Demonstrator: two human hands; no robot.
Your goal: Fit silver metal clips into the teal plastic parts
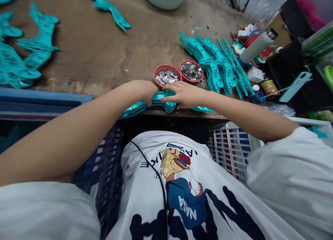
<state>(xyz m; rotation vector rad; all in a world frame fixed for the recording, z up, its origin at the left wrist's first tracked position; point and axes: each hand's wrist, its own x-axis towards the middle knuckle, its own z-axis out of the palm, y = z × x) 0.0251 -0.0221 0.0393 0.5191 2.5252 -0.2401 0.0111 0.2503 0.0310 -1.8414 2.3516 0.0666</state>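
The left hand (142, 90) is bent over the teal plastic pieces (169, 102) at the table's (104, 56) near edge; its grip I cannot tell. The right hand (183, 94) is partly open, fingers spread over same pieces, just beside the red basket (167, 76) of small metal parts (166, 77). If it holds any, I cannot tell.

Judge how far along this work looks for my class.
Possibly done, though unconfirmed: the teal stacks beside the red baskets. In hand: teal pieces at the left hand and right hand. Possibly left: the teal pile at far left, and silvery bits in the baskets.
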